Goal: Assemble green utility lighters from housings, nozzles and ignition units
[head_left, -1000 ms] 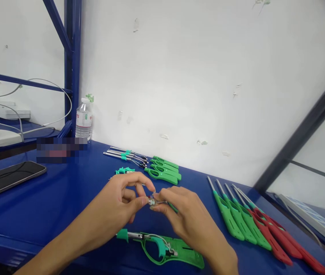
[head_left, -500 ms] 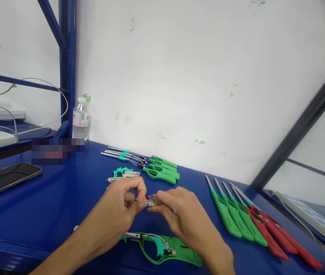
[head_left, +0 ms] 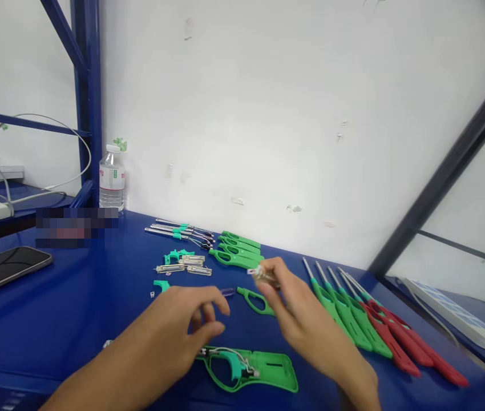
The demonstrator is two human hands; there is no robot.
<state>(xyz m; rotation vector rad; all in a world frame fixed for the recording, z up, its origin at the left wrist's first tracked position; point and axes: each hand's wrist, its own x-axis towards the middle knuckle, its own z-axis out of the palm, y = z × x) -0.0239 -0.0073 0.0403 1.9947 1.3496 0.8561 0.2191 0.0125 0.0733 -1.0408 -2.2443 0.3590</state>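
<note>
My right hand (head_left: 311, 322) pinches a small clear lighter fuel tank (head_left: 265, 276) with a white end, raised above the table. My left hand (head_left: 176, 317) is empty, thumb and fingers apart, over the front middle. Below the hands lies an open green lighter handle half (head_left: 274, 371) with a teal trigger (head_left: 234, 364), wires and a metal tube in it; the left wrist hides part of the tube. Beyond the left fingers lie a short purple rod (head_left: 227, 291) and another green handle half (head_left: 254, 302), partly behind my right hand.
At the back lie metal tubes with wires (head_left: 178, 232), green handle halves (head_left: 238, 260) and several clear tanks (head_left: 199, 270). Green and red lighters (head_left: 400, 341) line the right. A phone (head_left: 9, 268) and a water bottle (head_left: 112, 180) are on the left.
My hands have parted. The right hand has moved up and right with the fuel tank, and the left has opened. The purple rod now lies on the table. The view has shifted slightly.
</note>
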